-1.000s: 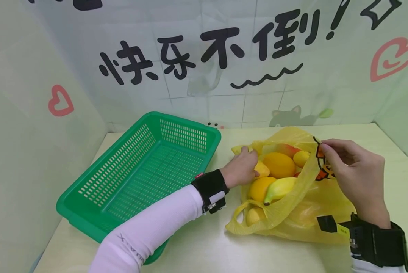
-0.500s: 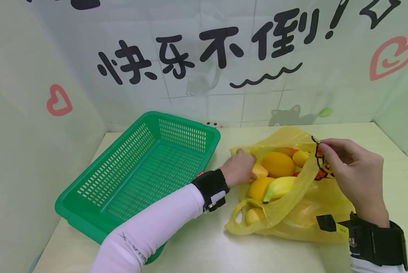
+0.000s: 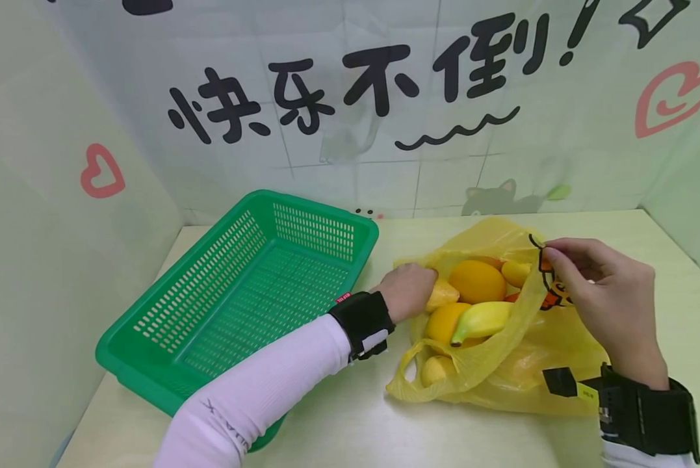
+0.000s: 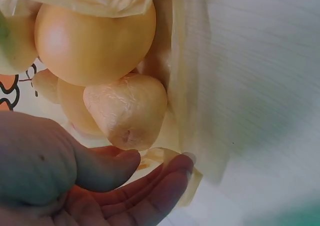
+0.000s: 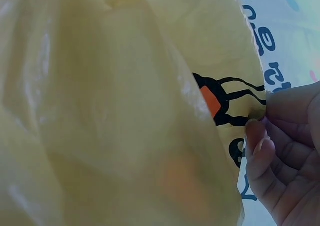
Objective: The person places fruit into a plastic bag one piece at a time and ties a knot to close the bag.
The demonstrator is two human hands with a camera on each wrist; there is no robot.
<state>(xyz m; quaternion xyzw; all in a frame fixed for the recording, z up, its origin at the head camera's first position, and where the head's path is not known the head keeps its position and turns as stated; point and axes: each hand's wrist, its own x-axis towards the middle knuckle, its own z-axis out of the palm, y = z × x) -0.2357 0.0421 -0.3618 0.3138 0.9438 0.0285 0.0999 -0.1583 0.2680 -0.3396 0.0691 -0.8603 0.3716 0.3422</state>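
Note:
A translucent yellow plastic bag [image 3: 554,364] lies on its side on the table, mouth facing left. My right hand [image 3: 613,292] pinches its upper edge; in the right wrist view that hand's thumb and fingers [image 5: 257,151] meet on the bag's rim. At the far left corner of the mouth, my left hand [image 3: 408,289] curls its fingers at the bag's edge, beside a wrinkled yellow fruit [image 4: 127,108]. From above its fingertips are hidden. Inside show a banana [image 3: 483,322], a large orange-yellow fruit [image 3: 477,281], another orange-yellow fruit [image 3: 441,323] and smaller yellow ones.
Left of the bag a green perforated plastic basket [image 3: 256,312] stands on the pale table [image 3: 338,416], partly under the left sleeve [image 3: 262,390]. A printed wall sheet [image 3: 350,175] closes off the back, with side panels left and right.
My left hand has lowered slightly at the bag's mouth, and the far left corner of the bag has sunk with it. My right hand has shifted slightly left, keeping its pinch.

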